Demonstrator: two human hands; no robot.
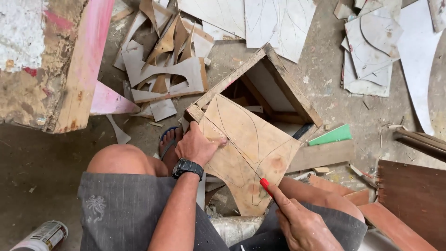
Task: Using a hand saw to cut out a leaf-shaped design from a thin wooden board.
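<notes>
A thin plywood sheet [246, 148] with curved pencil outlines rests tilted against a wooden frame [278, 79]. My left hand [197, 146], with a black watch on the wrist, presses flat on the sheet's left edge and holds it down. My right hand [299, 223] grips a red-handled cutting tool [265, 185], whose tip touches the sheet's lower right part on a drawn line. I sit with both knees apart, and my foot in a blue sandal [168, 139] is by the sheet's left corner.
Cut plywood offcuts [165, 69] and white sheets with drawn curves [278, 21] litter the concrete floor. A pink-painted wooden block [69, 65] stands at left. A green piece [332, 135], brown boards [413, 195] and a can [44, 236] lie nearby.
</notes>
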